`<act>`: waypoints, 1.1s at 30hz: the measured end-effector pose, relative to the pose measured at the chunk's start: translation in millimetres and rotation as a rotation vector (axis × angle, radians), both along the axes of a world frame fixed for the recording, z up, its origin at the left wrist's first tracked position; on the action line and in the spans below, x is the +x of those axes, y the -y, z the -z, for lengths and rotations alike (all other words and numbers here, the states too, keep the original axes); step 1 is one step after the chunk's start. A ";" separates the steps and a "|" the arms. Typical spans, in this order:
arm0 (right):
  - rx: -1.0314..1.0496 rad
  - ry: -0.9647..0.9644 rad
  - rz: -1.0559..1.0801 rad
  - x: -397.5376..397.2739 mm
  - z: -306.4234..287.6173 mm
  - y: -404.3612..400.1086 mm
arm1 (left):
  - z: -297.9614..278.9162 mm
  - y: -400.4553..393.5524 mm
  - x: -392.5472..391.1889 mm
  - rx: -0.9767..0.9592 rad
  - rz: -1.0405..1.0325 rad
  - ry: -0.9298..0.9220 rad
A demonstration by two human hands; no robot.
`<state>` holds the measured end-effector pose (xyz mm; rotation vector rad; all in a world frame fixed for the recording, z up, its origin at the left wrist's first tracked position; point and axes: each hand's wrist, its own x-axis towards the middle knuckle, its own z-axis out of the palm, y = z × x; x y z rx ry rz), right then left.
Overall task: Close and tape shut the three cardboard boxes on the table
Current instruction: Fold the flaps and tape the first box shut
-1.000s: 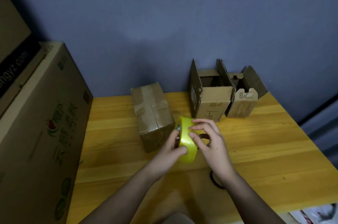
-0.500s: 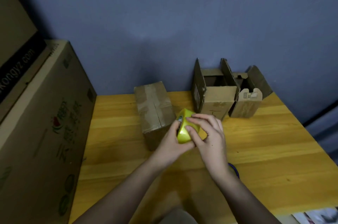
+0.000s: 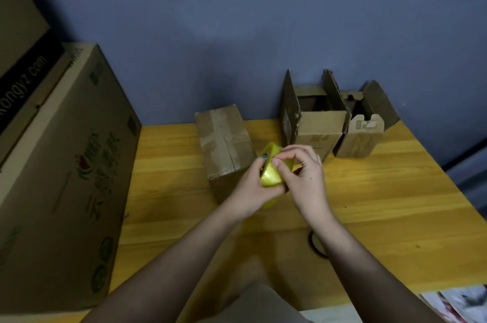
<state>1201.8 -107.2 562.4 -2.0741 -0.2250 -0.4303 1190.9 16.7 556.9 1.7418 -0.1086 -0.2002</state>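
A yellow tape roll (image 3: 271, 176) is held above the wooden table (image 3: 382, 191) between both hands. My left hand (image 3: 250, 188) grips the roll from the left and below. My right hand (image 3: 303, 177) curls over its right side, thumb and fingertips pinching at the roll's outer face. Just left of the roll lies a closed cardboard box (image 3: 224, 146) with tape along its top seam. Behind the hands stands an open box (image 3: 313, 125) with its flaps upright, and a smaller open box (image 3: 361, 135) beside it on the right.
A very large printed carton (image 3: 60, 164) fills the left side, against the table's edge. A dark ring (image 3: 317, 245) lies on the table, partly hidden under my right forearm. The blue wall (image 3: 237, 32) stands right behind the boxes. Papers (image 3: 461, 304) lie at the lower right.
Both hands have kept the roll and turned it slightly; my right fingers have shifted over its top face. The view has drifted a little, nothing else on the table moved.
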 end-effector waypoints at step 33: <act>0.037 0.156 -0.098 -1.7 -2.2 -5.4 | -11.9 -12.3 -8.1 -0.085 -0.043 0.140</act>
